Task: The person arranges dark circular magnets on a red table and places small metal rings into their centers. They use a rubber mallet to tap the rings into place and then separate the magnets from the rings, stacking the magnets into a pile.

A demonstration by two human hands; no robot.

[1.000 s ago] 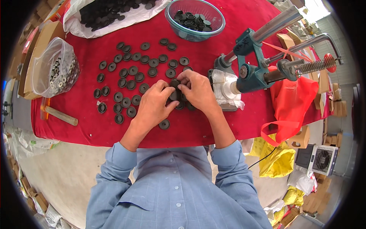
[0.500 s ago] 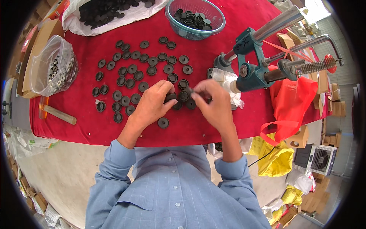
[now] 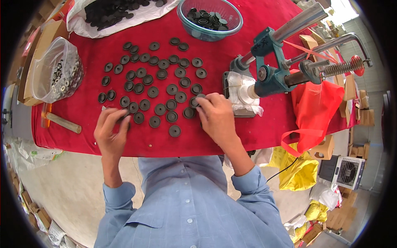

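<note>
Many small black round caps (image 3: 160, 109) with raised rims lie scattered over the red tablecloth (image 3: 89, 142). At the left of the spread, my left hand (image 3: 111, 130) closes its thumb and fingers on a dark round cap, mostly hidden by the fingers. Farther right, my right hand (image 3: 218, 119) pinches a black cap (image 3: 200, 96) by its edge. That cap partly overlaps another cap (image 3: 193, 102) on the cloth; I cannot tell whether they touch. The base of a green hand press (image 3: 264, 72), wrapped in white plastic, stands just right of this hand.
A clear tub (image 3: 49, 80) of small metal parts stands at left, near a hammer (image 3: 64, 122). Behind are a bowl (image 3: 194, 32) of black caps and a white sack (image 3: 78, 25) bearing black pieces. The press's lever and a red bag (image 3: 314, 111) occupy the right.
My left hand has moved left from the middle to the left side of the caps. My right hand has shifted slightly left and down. Several caps near the middle lie differently.
</note>
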